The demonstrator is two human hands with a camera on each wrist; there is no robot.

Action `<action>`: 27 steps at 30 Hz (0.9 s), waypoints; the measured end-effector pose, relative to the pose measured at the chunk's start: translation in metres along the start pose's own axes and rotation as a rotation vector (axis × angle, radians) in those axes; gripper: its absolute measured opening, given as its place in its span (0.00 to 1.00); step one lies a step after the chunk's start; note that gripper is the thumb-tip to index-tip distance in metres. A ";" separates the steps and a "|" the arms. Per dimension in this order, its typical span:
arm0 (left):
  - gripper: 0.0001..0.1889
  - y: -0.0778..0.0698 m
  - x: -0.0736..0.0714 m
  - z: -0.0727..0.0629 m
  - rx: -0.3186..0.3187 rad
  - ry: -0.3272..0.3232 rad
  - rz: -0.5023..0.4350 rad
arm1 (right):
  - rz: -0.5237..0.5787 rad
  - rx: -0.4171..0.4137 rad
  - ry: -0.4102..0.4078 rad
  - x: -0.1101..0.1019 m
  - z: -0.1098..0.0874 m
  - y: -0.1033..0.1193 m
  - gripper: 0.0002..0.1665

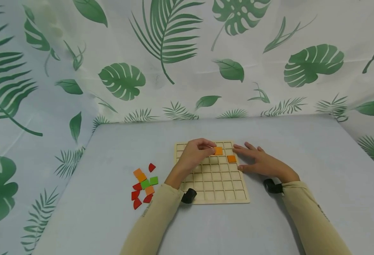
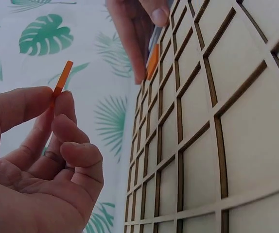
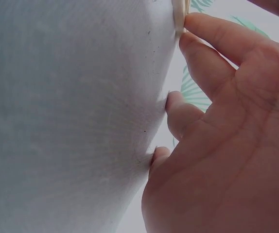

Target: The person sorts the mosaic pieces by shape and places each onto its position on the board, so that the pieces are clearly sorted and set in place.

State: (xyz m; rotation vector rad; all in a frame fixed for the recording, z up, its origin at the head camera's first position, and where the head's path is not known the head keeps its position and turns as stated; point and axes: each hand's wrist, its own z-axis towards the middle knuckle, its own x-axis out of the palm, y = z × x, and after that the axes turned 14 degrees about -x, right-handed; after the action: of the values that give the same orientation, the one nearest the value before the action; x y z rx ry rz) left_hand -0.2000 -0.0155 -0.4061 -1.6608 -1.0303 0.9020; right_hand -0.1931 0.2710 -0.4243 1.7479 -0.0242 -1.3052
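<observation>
While above the grid board [image 1: 218, 186], orange tile [image 1: 218, 151] in left hand [image 1: 194, 154].

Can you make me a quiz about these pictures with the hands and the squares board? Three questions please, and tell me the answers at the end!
1. Pick one: what colour is the tile that the left hand pinches?
A) green B) orange C) red
2. True or false: the right hand is at the right side of the grid board.
3. Fill the gap: red, orange and ____ loose pieces lie left of the grid board.

Key: 1. B; 2. True; 3. green
</observation>
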 end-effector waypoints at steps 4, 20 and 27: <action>0.08 0.001 0.005 0.004 -0.019 -0.008 0.022 | 0.012 -0.005 -0.003 0.000 0.000 0.001 0.47; 0.05 0.006 0.023 0.015 -0.057 -0.080 0.184 | 0.009 -0.007 0.000 0.001 -0.001 -0.003 0.47; 0.05 0.010 0.027 0.019 -0.058 -0.082 0.239 | 0.002 -0.011 -0.009 0.001 -0.002 -0.003 0.47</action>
State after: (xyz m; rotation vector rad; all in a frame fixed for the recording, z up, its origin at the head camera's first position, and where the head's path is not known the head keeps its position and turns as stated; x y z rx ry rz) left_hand -0.2052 0.0139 -0.4233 -1.8357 -0.9331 1.1126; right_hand -0.1928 0.2732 -0.4276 1.7322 -0.0241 -1.3092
